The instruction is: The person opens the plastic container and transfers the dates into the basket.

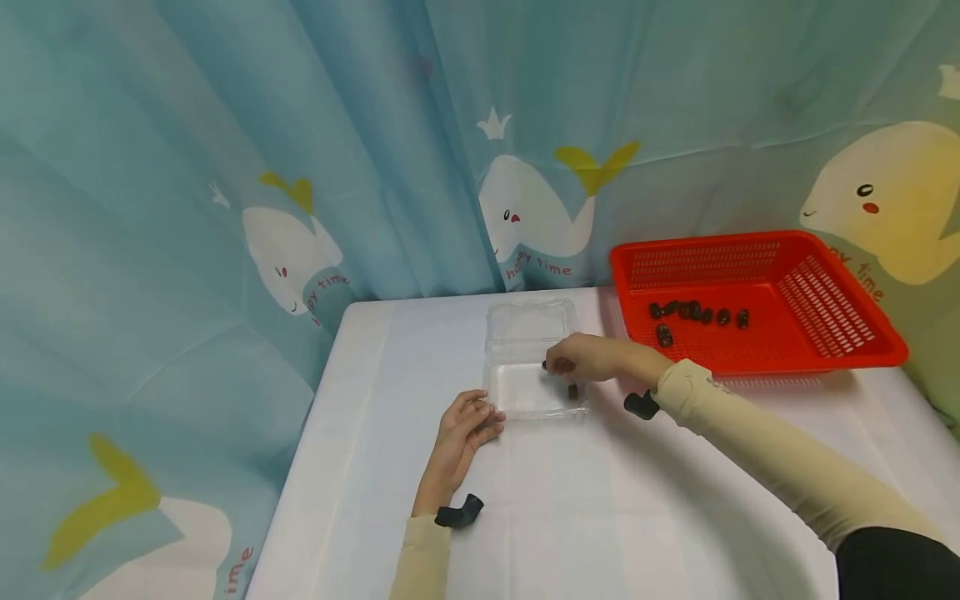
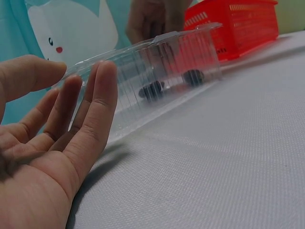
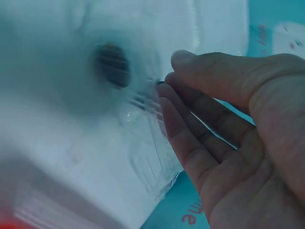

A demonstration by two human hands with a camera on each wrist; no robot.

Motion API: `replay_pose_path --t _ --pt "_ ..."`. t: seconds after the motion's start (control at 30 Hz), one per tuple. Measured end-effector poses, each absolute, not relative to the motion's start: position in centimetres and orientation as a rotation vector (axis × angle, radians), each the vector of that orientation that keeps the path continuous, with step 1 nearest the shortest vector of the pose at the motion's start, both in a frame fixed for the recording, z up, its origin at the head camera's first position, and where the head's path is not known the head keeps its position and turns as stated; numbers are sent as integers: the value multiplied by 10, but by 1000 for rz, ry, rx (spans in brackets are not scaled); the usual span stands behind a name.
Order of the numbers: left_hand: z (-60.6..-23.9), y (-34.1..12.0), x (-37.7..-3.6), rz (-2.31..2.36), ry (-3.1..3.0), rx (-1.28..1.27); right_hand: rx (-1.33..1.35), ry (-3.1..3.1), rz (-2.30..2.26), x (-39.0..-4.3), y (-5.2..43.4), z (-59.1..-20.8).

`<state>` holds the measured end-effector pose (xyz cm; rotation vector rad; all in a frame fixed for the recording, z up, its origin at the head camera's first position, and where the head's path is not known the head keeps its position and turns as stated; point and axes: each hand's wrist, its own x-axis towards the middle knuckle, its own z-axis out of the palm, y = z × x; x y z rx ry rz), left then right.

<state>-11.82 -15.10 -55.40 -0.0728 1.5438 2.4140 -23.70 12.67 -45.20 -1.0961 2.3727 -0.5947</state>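
Hands meet at a clear, shallow plastic clamshell container lying open on the white cloth-covered table, near its middle. The left hand rests flat beside the container's near-left corner, fingers straight and relaxed, their tips just at the wall — holding nothing. The right hand reaches over the container's right side with loosely extended fingers; whether its fingertips pinch anything cannot be told. Two small dark oval pieces lie inside the container, seen through its ribbed wall. Right of the container stands a red slotted plastic basket — more small dark pieces sit clustered on its floor.
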Motion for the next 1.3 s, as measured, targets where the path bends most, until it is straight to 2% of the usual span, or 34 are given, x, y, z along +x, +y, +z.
replay_pose_path --t 0.53,1.3 --pt "-556 -152 -119 2405 1577 20 -1168 2275 -257 -235 113 -451" --pt "-553 -151 -118 2393 1598 31 -1136 2323 -167 -235 108 -464"
